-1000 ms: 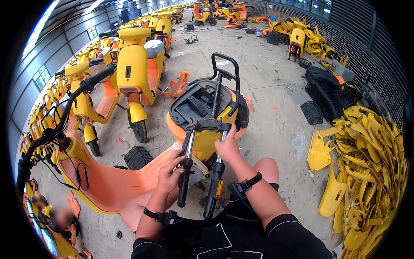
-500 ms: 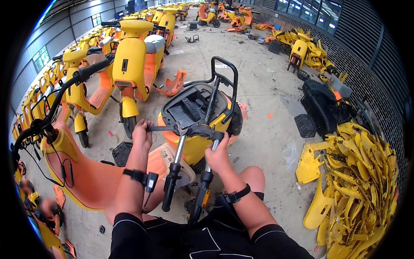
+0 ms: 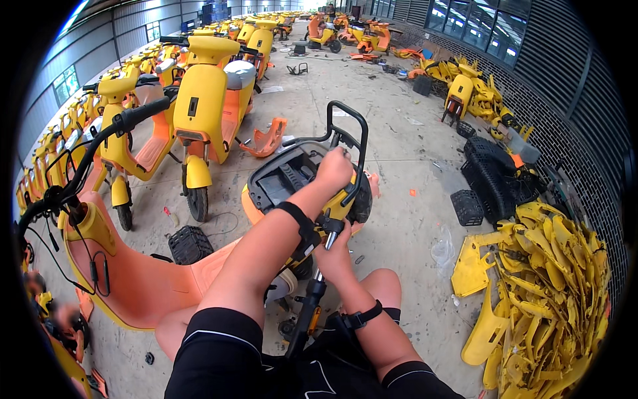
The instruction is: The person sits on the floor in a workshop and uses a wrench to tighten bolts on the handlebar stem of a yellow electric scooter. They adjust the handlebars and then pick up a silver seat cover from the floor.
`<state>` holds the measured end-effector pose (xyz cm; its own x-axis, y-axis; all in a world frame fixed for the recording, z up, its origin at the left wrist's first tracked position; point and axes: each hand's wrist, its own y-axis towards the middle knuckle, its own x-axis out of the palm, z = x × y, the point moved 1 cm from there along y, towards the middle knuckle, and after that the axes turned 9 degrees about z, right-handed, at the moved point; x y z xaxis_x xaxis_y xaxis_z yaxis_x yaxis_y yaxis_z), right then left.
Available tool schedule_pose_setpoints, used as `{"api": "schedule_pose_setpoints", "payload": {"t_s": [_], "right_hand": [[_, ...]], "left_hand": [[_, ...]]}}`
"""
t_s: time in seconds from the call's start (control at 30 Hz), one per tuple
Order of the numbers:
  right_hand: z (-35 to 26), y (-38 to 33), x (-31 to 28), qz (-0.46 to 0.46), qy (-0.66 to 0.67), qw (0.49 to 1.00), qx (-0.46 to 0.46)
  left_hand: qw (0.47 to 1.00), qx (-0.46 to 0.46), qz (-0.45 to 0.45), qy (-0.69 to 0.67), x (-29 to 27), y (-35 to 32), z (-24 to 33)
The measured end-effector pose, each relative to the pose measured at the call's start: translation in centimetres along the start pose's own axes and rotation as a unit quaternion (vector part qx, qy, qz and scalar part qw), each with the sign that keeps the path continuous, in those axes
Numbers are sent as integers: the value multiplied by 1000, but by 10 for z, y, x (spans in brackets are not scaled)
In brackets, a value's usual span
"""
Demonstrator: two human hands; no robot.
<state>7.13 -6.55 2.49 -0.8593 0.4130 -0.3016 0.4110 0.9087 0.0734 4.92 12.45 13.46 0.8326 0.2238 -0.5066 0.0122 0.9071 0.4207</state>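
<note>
You work over the yellow-and-orange scooter (image 3: 143, 292), its dark tail compartment (image 3: 276, 179) open in front of you and its handlebar (image 3: 143, 115) off to your left. The front fork (image 3: 305, 316) slants across the tail and down toward your lap, its stem up near the black looped rail (image 3: 365, 139). Your right grip (image 3: 334, 258) is closed around the fork's chrome tube, just below the clamp. Your left grip (image 3: 334, 168) is a tight fist over the stem — what sits inside those fingers cannot be told from here.

Around you the grey concrete floor (image 3: 419, 229) is scuffed and littered: a black basket (image 3: 190, 246) lies beyond the footboard, an orange panel (image 3: 267, 139) past the tail, a clear plastic bag (image 3: 442, 253) to your right. Close by on that side rises a heap of yellow panels (image 3: 558, 299), with black crates (image 3: 467, 208) beyond it. Scooters (image 3: 209, 86) line the left of the long hall under a metal-clad wall (image 3: 100, 41) — dark brick (image 3: 531, 90) and windows (image 3: 475, 28) run along the right.
</note>
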Motion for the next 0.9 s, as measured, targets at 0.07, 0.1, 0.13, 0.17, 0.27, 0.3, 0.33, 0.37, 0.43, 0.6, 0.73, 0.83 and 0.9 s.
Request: {"api": "schedule_pose_setpoints", "payload": {"t_s": [0.07,0.1,0.13,0.17,0.27,0.3,0.33,0.37,0.43,0.6,0.73,0.83,0.9], "right_hand": [[1,0,0,11,6,1000,-21],[1,0,0,18,5,999,-31],[1,0,-1,19,5,999,-28],[2,-1,-1,14,17,1000,-11],[1,-2,-1,31,-2,999,-37],[2,-3,-2,28,-5,999,-17],[2,-3,-2,26,-7,1000,-11],[2,-3,-1,21,-9,1000,4],[3,-2,-1,22,-16,1000,-7],[6,2,4,9,9,1000,19],[7,6,7,-3,61,998,-8],[4,11,2,-15,-15,1000,16],[2,15,-4,-24,-39,999,13]], "left_hand": [[998,14,-32,-49,-4,-18,17],[996,28,-39,-81,-13,-25,21],[992,44,-40,-115,-26,-29,24],[990,50,-3,-135,-41,-33,25],[962,-69,-12,-263,-97,-35,9],[938,-127,7,-322,-117,-38,-1],[905,-146,30,-399,-139,-39,-13],[866,-191,69,-456,-160,-42,-28],[782,-236,132,-562,-203,-59,-66],[638,-289,310,-644,-280,-153,-177],[590,-345,379,-624,-293,-235,-235],[589,-366,384,-610,-299,-269,-248],[587,-369,392,-605,-303,-277,-247]]}}
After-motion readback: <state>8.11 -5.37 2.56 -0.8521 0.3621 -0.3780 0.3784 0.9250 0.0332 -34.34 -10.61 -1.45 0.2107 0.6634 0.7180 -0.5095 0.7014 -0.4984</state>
